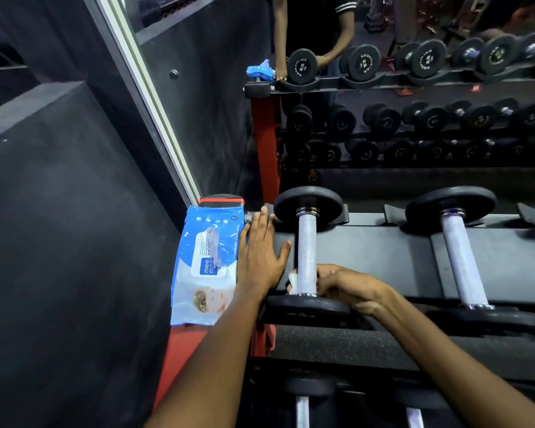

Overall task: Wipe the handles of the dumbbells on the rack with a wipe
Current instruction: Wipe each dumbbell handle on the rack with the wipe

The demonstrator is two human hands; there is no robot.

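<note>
The leftmost dumbbell (306, 251) lies on the top shelf of the black rack (383, 251), its knurled silver handle pointing away from me. My right hand (349, 287) is curled around the near end of that handle, holding a white wipe (292, 281) against it; a bit of the wipe shows on the handle's left side. My left hand (261, 251) rests flat with straight fingers on the rack's left end, just left of the dumbbell. A second dumbbell (462, 254) lies to the right.
A blue pack of wet wipes (204, 267) lies on the rack's red end post, beside my left hand. A mirror behind the rack reflects the dumbbells and a person. More dumbbells (303, 406) sit on the lower shelf. A dark wall stands at the left.
</note>
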